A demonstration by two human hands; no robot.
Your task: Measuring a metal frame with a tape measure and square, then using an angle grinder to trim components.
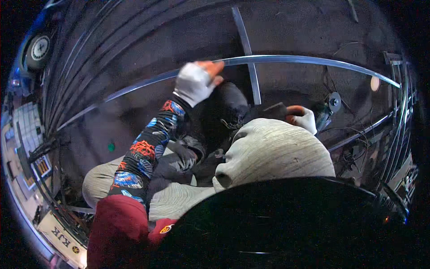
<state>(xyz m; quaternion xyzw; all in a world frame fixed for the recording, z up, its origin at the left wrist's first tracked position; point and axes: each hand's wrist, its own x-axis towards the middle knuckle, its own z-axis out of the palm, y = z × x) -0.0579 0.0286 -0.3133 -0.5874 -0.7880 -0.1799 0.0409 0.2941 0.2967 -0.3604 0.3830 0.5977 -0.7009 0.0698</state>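
Note:
My left hand, in a white glove with bare fingertips, is on a long shiny metal bar. Its fingers and thumb close at the bar, which passes partly behind them. A shorter metal bar crosses under the long one. To the right, beyond my raised knee, my right hand wears a similar glove. Its fingers are curled around a dark flat piece whose kind I cannot make out. Just right of that hand, an angle grinder lies with its round disc showing.
Several long metal bars lie at the left. More bars and a rack-like frame stand at the right edge, with cables on the floor. A vehicle wheel shows at far left. A dark curved shape blocks the lower view.

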